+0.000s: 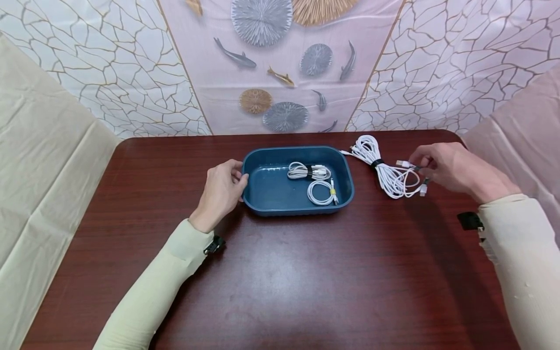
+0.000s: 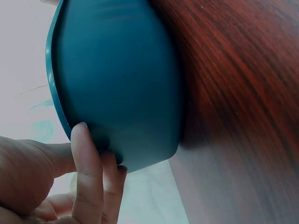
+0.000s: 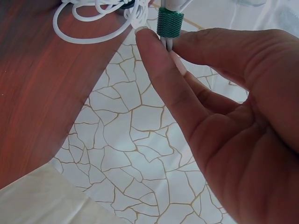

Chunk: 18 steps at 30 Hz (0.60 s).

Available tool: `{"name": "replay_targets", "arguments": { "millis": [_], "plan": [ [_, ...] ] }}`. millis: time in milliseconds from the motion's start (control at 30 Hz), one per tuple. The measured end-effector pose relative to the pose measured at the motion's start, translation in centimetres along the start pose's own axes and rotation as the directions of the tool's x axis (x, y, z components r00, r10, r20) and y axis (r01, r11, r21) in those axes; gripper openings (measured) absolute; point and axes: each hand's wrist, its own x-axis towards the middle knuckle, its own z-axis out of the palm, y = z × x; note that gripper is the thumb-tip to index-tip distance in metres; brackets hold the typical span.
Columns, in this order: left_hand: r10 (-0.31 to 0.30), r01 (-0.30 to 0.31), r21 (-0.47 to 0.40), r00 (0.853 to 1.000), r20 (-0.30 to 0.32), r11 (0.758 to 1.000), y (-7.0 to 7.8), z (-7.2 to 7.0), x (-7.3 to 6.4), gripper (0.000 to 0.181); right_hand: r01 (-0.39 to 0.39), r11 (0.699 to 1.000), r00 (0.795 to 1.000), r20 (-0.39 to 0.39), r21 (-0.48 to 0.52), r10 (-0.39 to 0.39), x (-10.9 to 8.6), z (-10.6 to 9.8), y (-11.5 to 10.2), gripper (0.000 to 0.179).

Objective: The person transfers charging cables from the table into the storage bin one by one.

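Note:
My left hand (image 1: 220,192) grips the left end of a dark blue plastic bin (image 1: 271,195), thumb at the rim and fingers against the outer wall, as the left wrist view also shows. Inside lie a white cable bundle (image 1: 299,170) with a black strap and a small coiled white cable (image 1: 311,196) with a yellow tie. To the right, my right hand (image 1: 455,167) pinches one end of a long bundled white charging cable (image 1: 389,177), close to a green textured sleeve (image 3: 170,23). A white USB plug (image 1: 403,164) sticks out beside the fingertips.
The dark red wooden table (image 1: 280,272) carries the bin and the cable bundle near its back edge. A patterned cloth backdrop (image 1: 280,58) rises behind, with plain pale cloth (image 1: 39,160) hanging at the left side. A black strap (image 1: 377,163) binds the long cable's middle.

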Motion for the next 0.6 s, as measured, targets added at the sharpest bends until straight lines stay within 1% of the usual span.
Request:
{"name": "replay_targets", "arguments": {
  "millis": [500, 600],
  "plan": [
    [-0.01, 0.01, -0.008, 1.0, 0.007, 1.0, 0.08, -0.02, -0.06, 0.033, 0.031, 1.0, 0.999, -0.032, 0.005, -0.031, 0.01, 0.06, -0.75, 0.021],
    [-0.008, 0.008, -0.006, 1.0, 0.006, 1.0, 0.11, -0.02, -0.05, 0.033, 0.041, 0.999, 0.998, -0.052, -0.006, -0.042, 0.03, -0.04, -1.0, 0.022]
  ]
}}
